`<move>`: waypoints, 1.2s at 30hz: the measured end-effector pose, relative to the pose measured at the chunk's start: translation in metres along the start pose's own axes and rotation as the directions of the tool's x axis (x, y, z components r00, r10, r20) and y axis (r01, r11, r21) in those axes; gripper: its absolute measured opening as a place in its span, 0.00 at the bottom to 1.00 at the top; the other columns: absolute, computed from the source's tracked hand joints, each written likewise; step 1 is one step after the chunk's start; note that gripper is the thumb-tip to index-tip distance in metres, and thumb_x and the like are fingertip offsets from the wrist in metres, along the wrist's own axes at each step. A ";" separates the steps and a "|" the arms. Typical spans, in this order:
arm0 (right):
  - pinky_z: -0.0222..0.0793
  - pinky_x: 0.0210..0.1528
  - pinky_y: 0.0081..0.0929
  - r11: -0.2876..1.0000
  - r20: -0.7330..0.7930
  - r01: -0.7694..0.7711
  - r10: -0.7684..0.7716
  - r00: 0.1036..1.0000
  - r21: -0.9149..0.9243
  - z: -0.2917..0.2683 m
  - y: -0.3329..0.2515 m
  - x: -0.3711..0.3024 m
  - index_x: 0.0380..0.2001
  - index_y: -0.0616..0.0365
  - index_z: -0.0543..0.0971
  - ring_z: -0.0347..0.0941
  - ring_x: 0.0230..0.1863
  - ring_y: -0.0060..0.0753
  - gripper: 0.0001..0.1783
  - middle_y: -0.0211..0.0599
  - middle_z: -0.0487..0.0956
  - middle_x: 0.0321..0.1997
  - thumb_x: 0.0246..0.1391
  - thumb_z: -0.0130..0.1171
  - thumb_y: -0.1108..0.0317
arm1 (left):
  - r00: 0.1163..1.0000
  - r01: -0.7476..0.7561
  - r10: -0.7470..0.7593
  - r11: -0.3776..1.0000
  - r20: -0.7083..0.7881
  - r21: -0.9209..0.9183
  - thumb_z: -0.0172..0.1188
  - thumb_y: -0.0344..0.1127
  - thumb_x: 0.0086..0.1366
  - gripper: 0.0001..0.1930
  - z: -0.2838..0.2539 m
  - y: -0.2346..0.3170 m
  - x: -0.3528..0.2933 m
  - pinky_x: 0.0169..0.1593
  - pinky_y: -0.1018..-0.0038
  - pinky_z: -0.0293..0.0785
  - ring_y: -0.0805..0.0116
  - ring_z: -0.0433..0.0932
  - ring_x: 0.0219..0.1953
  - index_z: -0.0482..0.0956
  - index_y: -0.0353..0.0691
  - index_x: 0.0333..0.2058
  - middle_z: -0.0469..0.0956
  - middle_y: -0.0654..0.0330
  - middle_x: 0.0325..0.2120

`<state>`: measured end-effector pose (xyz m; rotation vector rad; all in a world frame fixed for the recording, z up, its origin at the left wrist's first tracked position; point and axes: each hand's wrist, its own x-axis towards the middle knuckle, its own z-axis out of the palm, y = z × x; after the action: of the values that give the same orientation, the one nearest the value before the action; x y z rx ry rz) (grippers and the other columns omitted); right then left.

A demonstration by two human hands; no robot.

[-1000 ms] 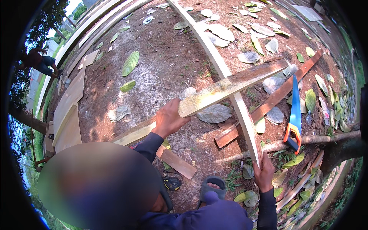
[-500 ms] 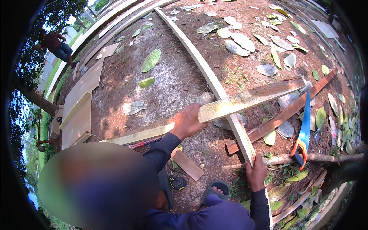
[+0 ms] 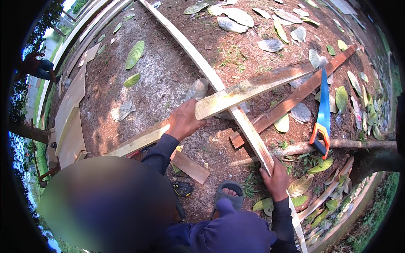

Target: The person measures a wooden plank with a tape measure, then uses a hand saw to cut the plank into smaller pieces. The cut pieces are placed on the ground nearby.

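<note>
Fingers closed, my left hand is at the near, cut end of a short wooden beam; its fingertips are hidden behind that end. The beam lies crosswise over a long, pale wooden strip running away from me over the ground. My right hand grips the strip's near end, thumb along its side. Another pale length of wood runs from beside my left wrist toward the lower left. A reddish-brown board lies on the soil beneath and to the right of the strip.
A blue-bladed handsaw with an orange handle leans by a branch on the right. Dry leaves litter the soil. Plywood sheets lie left; a person is beyond. A wood offcut lies near my foot.
The view has turned, so the wood, saw and leaves sit farther left and higher in the picture. Both hands keep their holds, with little movement relative to the wood.
</note>
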<state>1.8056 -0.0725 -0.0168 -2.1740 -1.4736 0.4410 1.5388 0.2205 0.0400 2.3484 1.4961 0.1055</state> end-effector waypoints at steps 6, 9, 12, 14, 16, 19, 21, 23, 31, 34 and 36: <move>0.75 0.48 0.49 0.996 0.070 -0.094 0.093 0.993 0.012 -0.004 -0.007 0.007 0.54 0.63 0.76 0.79 0.47 0.60 0.31 0.55 0.82 0.46 0.50 0.70 0.57 | 0.998 -0.038 0.039 0.999 -0.043 0.016 0.78 0.55 0.48 0.41 0.005 -0.002 0.002 0.53 0.55 0.74 0.45 0.80 0.49 0.72 0.32 0.53 0.79 0.45 0.45; 0.74 0.48 0.49 0.994 0.083 -0.107 0.105 0.991 0.015 -0.006 -0.009 0.009 0.52 0.63 0.76 0.78 0.47 0.60 0.30 0.55 0.81 0.45 0.50 0.70 0.57 | 0.999 -0.031 0.031 1.000 -0.019 0.005 0.78 0.54 0.48 0.40 0.003 0.000 0.003 0.52 0.55 0.74 0.45 0.79 0.49 0.72 0.33 0.52 0.79 0.45 0.45; 0.74 0.47 0.48 0.989 0.093 -0.141 0.145 0.985 -0.051 -0.004 -0.011 0.009 0.51 0.63 0.76 0.78 0.47 0.61 0.30 0.55 0.81 0.45 0.50 0.71 0.56 | 0.999 -0.041 0.041 0.999 -0.008 -0.035 0.77 0.52 0.49 0.38 0.004 -0.004 0.003 0.52 0.55 0.74 0.45 0.79 0.49 0.72 0.33 0.51 0.79 0.45 0.45; 0.74 0.47 0.49 0.983 0.099 -0.169 0.175 0.980 -0.068 -0.004 -0.020 0.013 0.49 0.63 0.76 0.78 0.47 0.61 0.29 0.55 0.81 0.44 0.49 0.72 0.56 | 1.000 -0.022 0.022 1.000 0.015 -0.016 0.76 0.51 0.49 0.36 0.001 -0.003 0.003 0.52 0.55 0.74 0.45 0.79 0.48 0.72 0.33 0.51 0.79 0.44 0.44; 0.74 0.45 0.49 0.987 0.101 -0.130 0.139 0.985 -0.092 -0.006 -0.018 0.011 0.46 0.63 0.76 0.78 0.45 0.61 0.27 0.56 0.81 0.43 0.49 0.73 0.58 | 0.999 -0.035 0.035 0.999 -0.014 -0.002 0.76 0.50 0.50 0.36 -0.002 -0.001 0.004 0.51 0.54 0.74 0.45 0.79 0.47 0.73 0.33 0.50 0.79 0.44 0.43; 0.73 0.42 0.50 0.998 -0.007 -0.058 0.058 0.998 -0.005 0.004 -0.006 0.000 0.42 0.63 0.75 0.78 0.41 0.63 0.23 0.57 0.81 0.39 0.49 0.74 0.62 | 0.992 -0.098 0.096 0.995 -0.079 -0.025 0.75 0.49 0.50 0.34 0.005 -0.005 0.003 0.50 0.54 0.75 0.45 0.80 0.46 0.73 0.33 0.48 0.79 0.45 0.41; 0.73 0.40 0.50 0.998 -0.054 -0.029 0.033 0.998 0.056 0.009 0.000 -0.001 0.41 0.63 0.75 0.78 0.39 0.64 0.22 0.57 0.80 0.37 0.49 0.74 0.65 | 0.991 -0.105 0.101 0.993 -0.086 -0.043 0.75 0.48 0.50 0.32 0.004 -0.005 0.000 0.49 0.54 0.75 0.45 0.80 0.46 0.74 0.33 0.48 0.79 0.45 0.41; 0.73 0.39 0.50 0.996 -0.039 -0.048 0.051 0.998 0.076 0.009 -0.002 -0.002 0.41 0.63 0.75 0.78 0.37 0.64 0.21 0.56 0.80 0.35 0.49 0.74 0.66 | 0.992 -0.091 0.087 0.995 -0.087 -0.047 0.75 0.47 0.49 0.31 0.004 -0.007 -0.003 0.48 0.54 0.76 0.45 0.80 0.45 0.74 0.33 0.46 0.79 0.46 0.40; 0.74 0.39 0.49 0.999 -0.133 -0.003 0.009 0.991 0.045 0.018 0.001 -0.004 0.41 0.61 0.77 0.79 0.35 0.60 0.20 0.53 0.81 0.35 0.48 0.74 0.66 | 0.992 -0.085 0.075 0.992 -0.102 -0.093 0.74 0.48 0.50 0.31 -0.004 -0.006 -0.012 0.51 0.53 0.75 0.44 0.79 0.47 0.73 0.35 0.46 0.79 0.46 0.41; 0.75 0.37 0.48 0.997 -0.166 0.023 -0.011 0.986 0.071 0.040 0.014 0.009 0.41 0.60 0.78 0.79 0.34 0.60 0.21 0.52 0.81 0.32 0.48 0.75 0.63 | 0.980 -0.137 0.120 0.985 -0.160 -0.102 0.74 0.50 0.50 0.33 -0.010 0.002 -0.012 0.52 0.53 0.75 0.45 0.80 0.47 0.73 0.35 0.48 0.79 0.46 0.43; 0.75 0.38 0.49 0.989 -0.162 0.071 -0.050 0.985 0.127 0.046 -0.014 0.031 0.44 0.61 0.77 0.79 0.34 0.60 0.24 0.53 0.81 0.33 0.48 0.75 0.63 | 0.989 -0.068 0.057 0.995 -0.138 -0.073 0.73 0.50 0.51 0.34 -0.024 0.001 -0.007 0.52 0.54 0.75 0.46 0.80 0.48 0.73 0.35 0.50 0.79 0.47 0.44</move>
<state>1.7822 -0.0300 -0.0476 -2.0059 -1.3798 0.3269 1.5303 0.2203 0.0639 2.3678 1.4515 0.3397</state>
